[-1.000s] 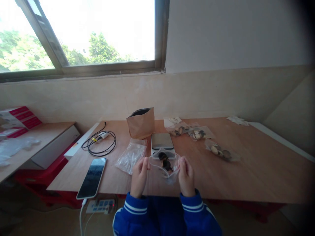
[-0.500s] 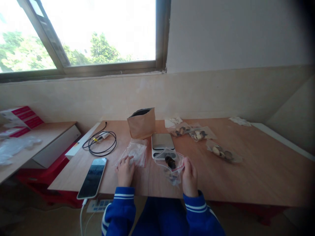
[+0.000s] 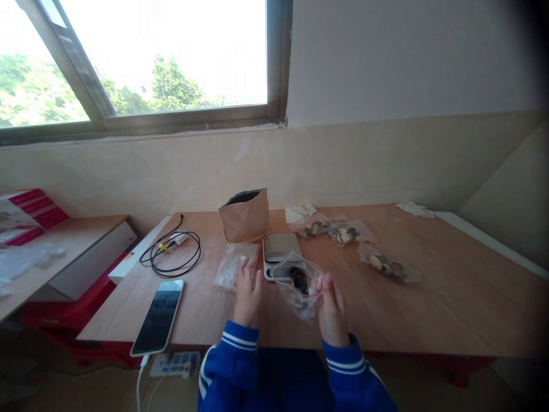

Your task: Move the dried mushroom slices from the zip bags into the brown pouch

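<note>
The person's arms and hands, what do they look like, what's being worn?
Both hands are bare: left hand, right hand. Each arm wears a bright blue long sleeve, left sleeve, right sleeve, with a ribbed cuff carrying two thin white stripes. No gloves show.

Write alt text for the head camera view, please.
A person's right hand holds up a clear zip bag of dark pieces over a wooden table, while the left hand rests by a stack of empty bags. Behind are a small scale and a brown paper pouch.

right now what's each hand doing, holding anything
Left hand: fingers on the stack of empty plastic bags; whether it grips one cannot be told.
Right hand: closed on the small clear bag with dark pieces inside.
</note>
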The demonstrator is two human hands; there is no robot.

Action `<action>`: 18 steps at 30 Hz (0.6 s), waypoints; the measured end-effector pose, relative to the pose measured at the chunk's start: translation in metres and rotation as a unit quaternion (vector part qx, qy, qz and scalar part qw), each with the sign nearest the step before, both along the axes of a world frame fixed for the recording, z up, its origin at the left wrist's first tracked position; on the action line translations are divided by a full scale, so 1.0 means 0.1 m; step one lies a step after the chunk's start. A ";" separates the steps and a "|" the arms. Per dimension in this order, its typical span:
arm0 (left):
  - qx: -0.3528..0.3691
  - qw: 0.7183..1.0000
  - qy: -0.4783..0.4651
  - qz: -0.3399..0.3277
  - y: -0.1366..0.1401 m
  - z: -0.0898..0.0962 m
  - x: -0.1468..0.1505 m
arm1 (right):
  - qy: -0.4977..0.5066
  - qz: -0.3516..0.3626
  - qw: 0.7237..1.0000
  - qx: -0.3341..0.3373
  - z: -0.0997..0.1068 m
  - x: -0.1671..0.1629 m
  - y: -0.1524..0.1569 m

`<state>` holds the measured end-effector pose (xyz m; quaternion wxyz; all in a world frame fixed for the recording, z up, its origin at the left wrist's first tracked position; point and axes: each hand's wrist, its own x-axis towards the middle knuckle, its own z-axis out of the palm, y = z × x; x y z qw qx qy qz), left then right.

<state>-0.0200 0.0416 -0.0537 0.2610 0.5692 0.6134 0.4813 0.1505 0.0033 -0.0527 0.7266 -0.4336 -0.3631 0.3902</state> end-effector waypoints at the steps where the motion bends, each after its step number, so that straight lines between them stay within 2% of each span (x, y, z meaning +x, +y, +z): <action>1: -0.008 0.994 -0.099 -0.049 -0.01 -0.02 0.09 | 0.009 0.012 1.000 0.006 0.00 -0.02 0.00; 2: -0.033 0.974 -0.205 -0.090 -0.02 -0.04 0.18 | 0.017 0.022 1.000 0.007 -0.01 -0.05 0.01; 4: -0.111 0.903 -0.389 -0.144 -0.02 -0.11 0.37 | 0.029 0.036 0.999 -0.001 -0.03 -0.10 0.01; 6: -0.154 0.830 -0.508 -0.172 -0.01 -0.16 0.53 | 0.017 0.039 0.999 -0.016 -0.04 -0.13 0.02; 8: -0.183 0.781 -0.570 -0.176 -0.01 -0.19 0.62 | -0.031 0.022 0.999 -0.037 -0.04 -0.15 0.02; 10: -0.204 0.763 -0.593 -0.155 0.00 -0.17 0.64 | -0.104 0.013 0.993 -0.058 0.01 -0.14 0.00; 14: -0.183 0.770 -0.605 -0.086 0.04 -0.12 0.60 | -0.229 0.075 0.968 -0.065 0.22 -0.13 -0.14; 18: -0.166 0.773 -0.607 -0.071 0.07 -0.13 0.60 | -0.256 0.093 0.961 -0.044 0.45 -0.16 -0.28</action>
